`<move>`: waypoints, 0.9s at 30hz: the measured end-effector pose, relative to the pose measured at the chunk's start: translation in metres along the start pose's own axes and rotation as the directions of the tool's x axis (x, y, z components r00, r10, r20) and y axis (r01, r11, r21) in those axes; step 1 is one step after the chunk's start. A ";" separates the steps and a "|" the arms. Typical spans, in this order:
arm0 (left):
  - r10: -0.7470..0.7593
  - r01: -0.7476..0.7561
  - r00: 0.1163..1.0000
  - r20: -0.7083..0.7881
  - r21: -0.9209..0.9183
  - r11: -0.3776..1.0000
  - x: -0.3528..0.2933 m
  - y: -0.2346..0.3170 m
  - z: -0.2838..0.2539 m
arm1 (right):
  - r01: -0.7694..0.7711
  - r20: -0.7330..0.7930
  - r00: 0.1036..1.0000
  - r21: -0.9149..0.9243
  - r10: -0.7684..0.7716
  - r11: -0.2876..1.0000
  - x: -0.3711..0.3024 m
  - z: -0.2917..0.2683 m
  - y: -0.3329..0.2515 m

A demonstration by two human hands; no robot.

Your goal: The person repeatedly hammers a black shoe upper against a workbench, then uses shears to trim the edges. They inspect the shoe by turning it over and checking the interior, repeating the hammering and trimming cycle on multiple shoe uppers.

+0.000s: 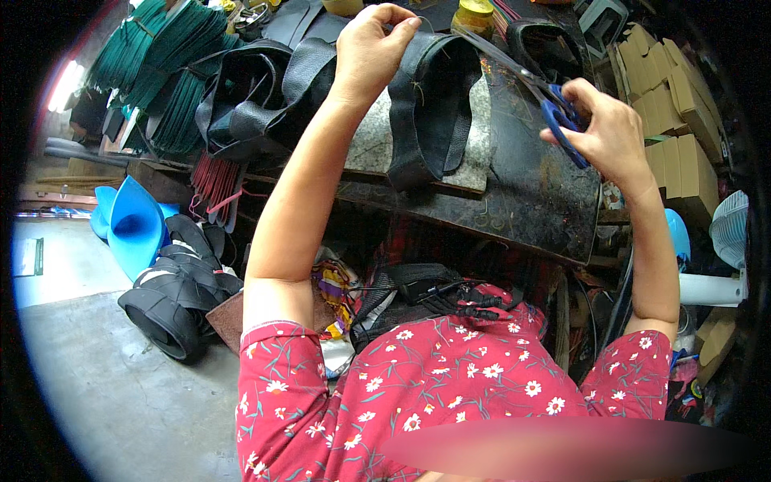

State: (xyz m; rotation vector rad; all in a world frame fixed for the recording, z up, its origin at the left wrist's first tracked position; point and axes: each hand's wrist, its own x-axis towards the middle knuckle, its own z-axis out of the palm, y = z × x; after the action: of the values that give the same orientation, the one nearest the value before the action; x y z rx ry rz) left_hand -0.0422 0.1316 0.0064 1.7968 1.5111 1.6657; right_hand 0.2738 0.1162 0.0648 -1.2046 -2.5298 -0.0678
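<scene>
My left hand [371, 50] is raised over the far part of the workbench, thumb and fingers pinched together on what looks like a thin thread [427, 24]. Blue-handled scissors [563, 120] are in my right hand [608, 132], with fingers through the handles. Their blades point to the far left, toward the top of a black leather band [404, 120]. This band stands as an upright loop on a speckled pale slab [479, 136], below and between my hands. Whether the thread joins the band is too fine to tell.
More black leather bands [261, 100] lie left of my left forearm, near stacked green strips [165, 72]. A yellow jar [474, 14] stands at the back of the dark workbench [534, 189]. Cardboard boxes [671, 88] and a fan [729, 229] are on the right.
</scene>
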 end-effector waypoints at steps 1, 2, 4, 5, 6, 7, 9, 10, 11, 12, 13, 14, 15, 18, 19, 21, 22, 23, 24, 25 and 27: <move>-0.015 0.014 1.000 0.023 0.019 1.000 0.002 0.001 0.001 | 0.053 -0.014 0.998 -0.068 -0.054 0.996 0.008 -0.001 -0.005; -0.032 0.032 0.999 0.004 -0.081 0.996 0.003 0.002 0.002 | 0.098 -0.025 0.994 -0.140 -0.102 0.985 0.015 -0.002 -0.009; 0.027 -0.027 1.000 -0.001 0.009 1.000 0.003 0.002 0.004 | 0.174 -0.024 0.983 -0.222 -0.184 0.959 0.025 0.000 -0.017; 0.055 -0.055 0.998 -0.004 0.055 0.997 0.003 0.002 0.005 | 0.171 0.014 0.985 -0.273 -0.173 0.947 0.028 0.002 -0.021; 0.071 -0.072 0.997 0.012 0.111 0.991 0.002 0.003 0.006 | 0.184 0.036 0.983 -0.313 -0.182 0.932 0.031 0.004 -0.024; 0.078 -0.080 0.997 0.024 0.134 0.988 0.002 0.004 0.007 | 0.216 0.028 0.975 -0.350 -0.220 0.912 0.033 0.007 -0.027; 0.091 -0.098 0.995 0.051 0.179 0.979 0.002 0.007 0.005 | 0.192 0.086 0.981 -0.374 -0.173 0.907 0.034 0.011 -0.031; 0.082 -0.084 0.996 0.024 0.106 0.991 0.001 0.010 0.002 | 0.201 0.099 0.979 -0.371 -0.177 0.907 0.033 0.013 -0.031; 0.027 -0.027 1.000 0.013 0.015 1.000 0.000 0.012 -0.003 | 0.207 0.095 0.978 -0.376 -0.185 0.903 0.031 0.013 -0.031; -0.014 0.015 1.000 0.007 -0.070 0.997 -0.001 0.015 -0.010 | 0.221 0.078 0.975 -0.313 -0.207 0.924 0.028 0.013 -0.030; -0.060 0.060 0.998 0.005 -0.154 0.986 -0.003 0.017 -0.019 | 0.220 0.097 0.975 -0.267 -0.201 0.938 0.025 0.013 -0.028; -0.332 0.365 0.931 0.150 -0.367 0.856 -0.009 0.019 -0.031 | 0.211 0.110 0.976 -0.231 -0.190 0.950 0.021 0.011 -0.025; -0.086 0.103 0.992 0.096 -0.190 0.976 -0.012 0.020 -0.046 | 0.188 0.139 0.977 -0.189 -0.163 0.964 0.017 0.010 -0.021; 0.042 -0.099 0.994 0.101 0.668 0.737 -0.038 0.017 -0.043 | 0.031 0.143 0.990 -0.178 -0.005 0.984 0.009 0.005 -0.009; 0.022 -0.173 0.979 0.204 0.766 0.619 -0.046 0.015 -0.036 | -0.034 0.144 0.988 -0.204 0.064 0.978 0.007 0.004 -0.006; 0.030 -0.206 0.972 0.233 0.785 0.584 -0.058 0.010 -0.012 | -0.053 0.123 0.990 -0.172 0.075 0.984 0.005 0.005 -0.002; 0.028 -0.204 0.970 0.240 0.752 0.626 -0.061 0.007 0.003 | -0.041 0.094 0.994 -0.161 0.057 0.986 0.004 0.006 -0.001; 0.131 -0.278 0.958 0.254 0.723 0.632 -0.062 0.004 0.016 | -0.028 0.064 0.997 -0.140 0.038 0.990 0.003 0.007 0.000; 0.164 -0.344 0.935 0.315 0.687 0.640 -0.061 0.001 0.028 | -0.020 0.075 0.997 -0.121 0.029 0.992 0.003 0.008 0.000; 0.257 -0.433 0.899 0.354 0.633 0.642 -0.057 -0.003 0.037 | -0.017 0.084 0.996 -0.104 0.025 0.994 0.002 0.010 0.000; 0.241 -0.445 0.891 0.386 0.632 0.635 -0.050 -0.011 0.048 | -0.006 0.085 0.996 -0.055 0.011 0.998 0.000 0.013 0.001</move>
State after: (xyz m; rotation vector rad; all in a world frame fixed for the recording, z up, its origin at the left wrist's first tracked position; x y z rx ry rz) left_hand 0.0027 0.1170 -0.0451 2.7351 1.9223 0.8988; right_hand 0.2709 0.1187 0.0529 -1.2645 -2.6116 -0.0859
